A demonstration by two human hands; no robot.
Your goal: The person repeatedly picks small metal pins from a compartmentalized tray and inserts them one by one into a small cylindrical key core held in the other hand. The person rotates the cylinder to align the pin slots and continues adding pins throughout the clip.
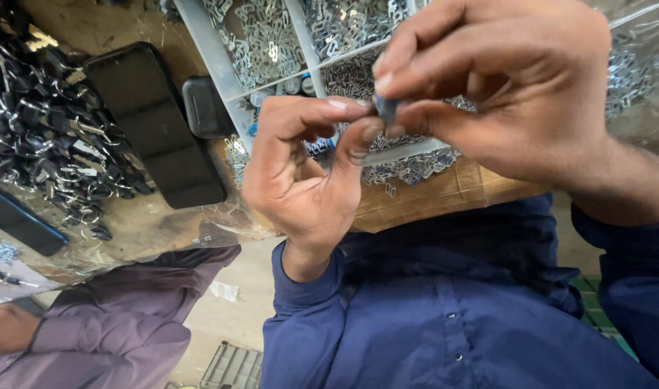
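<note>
A small dark blue part (pixel 385 108) is pinched between both hands, close up to the camera. The left hand (pixel 308 180) is curled, and its thumb and first finger are pressed together on the lower side of the part. The right hand (pixel 509 79) is closed on the part from above, with its fingertips (pixel 390 75) squeezed tight on it. It looks as if the little part is being fitted or pressed together right now. For the next move, a steady pinch and a careful push would be needed, so that the part is not dropped. Just behind the hands, a grey tray with boxes (pixel 214 54) is seen, full of small shiny metal clips (pixel 261 39). Some clips have been spilled under the left hand onto the brown table (pixel 430 198). Further off to the left of the left hand, two black flat cases (pixel 153 122) are laid, and past them a heap of dark keys and rings (pixel 41 137). At the far edge, another person's purple sleeve (pixel 120 317) is seen.
</note>
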